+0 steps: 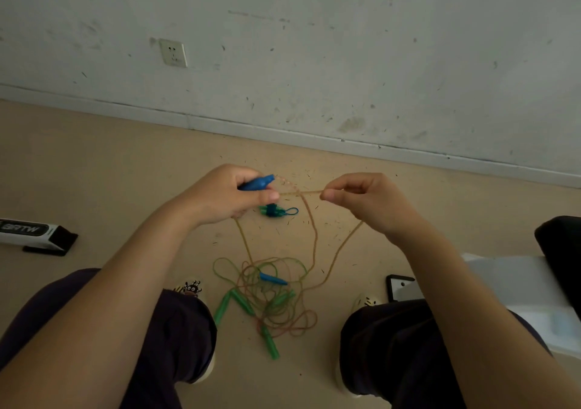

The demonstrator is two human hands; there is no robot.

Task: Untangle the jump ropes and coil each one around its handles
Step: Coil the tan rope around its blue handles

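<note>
1. Nearest the lens, two bare forearms reach out over dark-trousered knees (pixel 176 330).
2. Left hand (pixel 220 198): grip clamped around a blue handle (pixel 256 184), its tip poking out toward the right hand.
3. Right hand (pixel 361 198): thumb and forefinger pinched tight on the orange rope (pixel 306 192), pulled taut between the two grips.
4. Below both grips, the rope hangs down into a tangle (pixel 270 295) on the floor (pixel 125 173): green handles, another blue handle, looping cords.
5. Just beyond the left grip, a coiled blue-green bundle (pixel 276 211) lies on the floor.
</note>
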